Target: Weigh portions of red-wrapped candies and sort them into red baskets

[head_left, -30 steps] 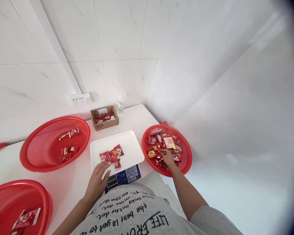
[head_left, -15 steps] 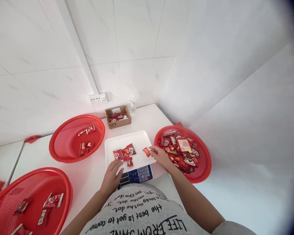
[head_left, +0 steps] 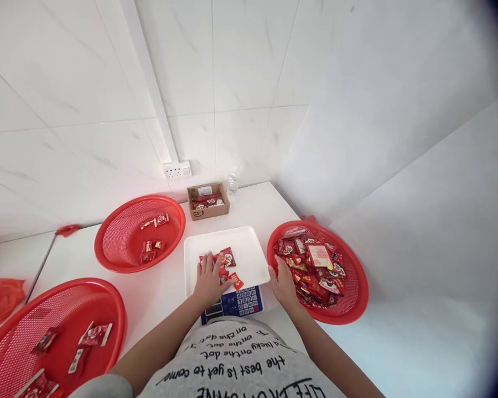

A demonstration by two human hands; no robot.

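Observation:
My left hand [head_left: 209, 281] lies over several small red snack packets [head_left: 229, 257] on the white scale tray [head_left: 249, 243]. Its fingers are spread, and they partly hide the packets. By its thumb lies a small orange-red packet [head_left: 235, 281]. At the tray's right, my right hand [head_left: 284, 283] reaches to the near-left rim of a red mesh basket [head_left: 357, 304], thumb and fingers apart. No packet shows in it, though its fingertips are partly hidden at the rim. That basket holds many red packets [head_left: 315, 284] and a pale pink card-like packet [head_left: 320, 256].
Two red baskets, one at the back left [head_left: 120, 237] and one at the near left [head_left: 116, 298], hold a few packets. A cardboard box [head_left: 209, 211] with packets and a clear plastic bottle [head_left: 232, 186] stand by the wall. The scale's blue keypad [head_left: 243, 301] faces me.
My right hand has let go of the small orange-red packet, now on the tray, and moved right to the basket rim. My left hand has moved forward over the packets. The view has shifted slightly.

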